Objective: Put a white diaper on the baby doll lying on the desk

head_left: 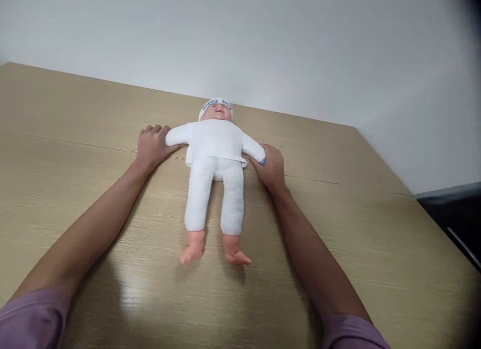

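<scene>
A baby doll (216,143) lies on its back on the wooden table (112,189), feet towards me. It wears a white long-sleeved top, white trousers and a white cap (217,101) with blue lettering. My left hand (152,144) is closed round the end of the doll's arm on the left. Round the end of the other arm, my right hand (273,166) is closed too, with a bit of blue showing at the cuff. The doll's own hands are hidden in my grip. Its bare feet (193,246) point slightly outwards.
A pale wall (240,43) rises behind the table's far edge. Beyond the table's right edge is a dark object (456,214) that I cannot make out. Purple sleeves (35,319) cover my upper arms.
</scene>
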Motion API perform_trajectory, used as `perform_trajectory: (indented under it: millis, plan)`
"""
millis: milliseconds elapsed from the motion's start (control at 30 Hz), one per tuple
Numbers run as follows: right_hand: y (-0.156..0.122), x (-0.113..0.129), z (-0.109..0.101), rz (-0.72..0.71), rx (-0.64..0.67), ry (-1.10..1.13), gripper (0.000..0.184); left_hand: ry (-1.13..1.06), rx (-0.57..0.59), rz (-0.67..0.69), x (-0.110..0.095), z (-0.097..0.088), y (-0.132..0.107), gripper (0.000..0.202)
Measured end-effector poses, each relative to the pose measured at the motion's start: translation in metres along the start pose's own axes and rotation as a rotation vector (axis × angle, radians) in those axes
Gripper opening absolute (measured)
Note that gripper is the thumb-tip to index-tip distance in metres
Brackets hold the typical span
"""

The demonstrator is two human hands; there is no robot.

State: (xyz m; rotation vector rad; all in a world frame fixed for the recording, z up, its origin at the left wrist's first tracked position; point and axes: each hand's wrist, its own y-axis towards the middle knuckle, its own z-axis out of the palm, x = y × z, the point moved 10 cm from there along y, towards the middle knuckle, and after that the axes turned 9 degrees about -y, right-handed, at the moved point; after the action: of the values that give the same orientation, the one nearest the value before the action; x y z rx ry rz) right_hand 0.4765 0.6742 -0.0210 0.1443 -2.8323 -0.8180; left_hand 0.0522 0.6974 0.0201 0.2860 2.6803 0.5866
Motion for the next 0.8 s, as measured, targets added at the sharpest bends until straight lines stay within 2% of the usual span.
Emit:
perform_trajectory:
  millis: [167, 333, 467, 567, 633, 700, 767, 800]
  plan:
    - [-0.007, 0.001, -0.004, 0.004, 0.009, 0.013, 0.065, -0.027, 0.003, 0.001, 0.004, -0.001, -0.008, 0.090]
    - [-0.023, 0.010, -0.015, -0.010, 0.021, 0.050, 0.067, -0.055, 0.025, 0.025, 0.006, -0.006, -0.024, 0.080]
    - [-0.042, 0.016, -0.026, 0.011, 0.033, 0.045, 0.072, -0.104, 0.004, -0.029, 0.007, -0.018, -0.049, 0.079]
    - [-0.062, 0.025, -0.040, 0.040, 0.010, 0.003, 0.082, -0.155, -0.084, -0.125, 0.006, -0.033, -0.075, 0.089]
    - [-0.083, 0.039, -0.054, 0.058, 0.006, -0.008, 0.084, -0.201, -0.145, -0.167, -0.003, -0.048, -0.097, 0.093]
    - [-0.115, 0.062, -0.080, 0.056, -0.008, 0.031, 0.083, -0.258, -0.182, -0.153, -0.024, -0.069, -0.126, 0.092]
    - [-0.161, 0.087, -0.121, 0.036, -0.050, 0.110, 0.078, -0.321, -0.214, -0.092, -0.055, -0.096, -0.172, 0.084]
    - [-0.190, 0.098, -0.147, 0.027, -0.089, 0.151, 0.072, -0.357, -0.235, -0.043, -0.073, -0.112, -0.203, 0.079]
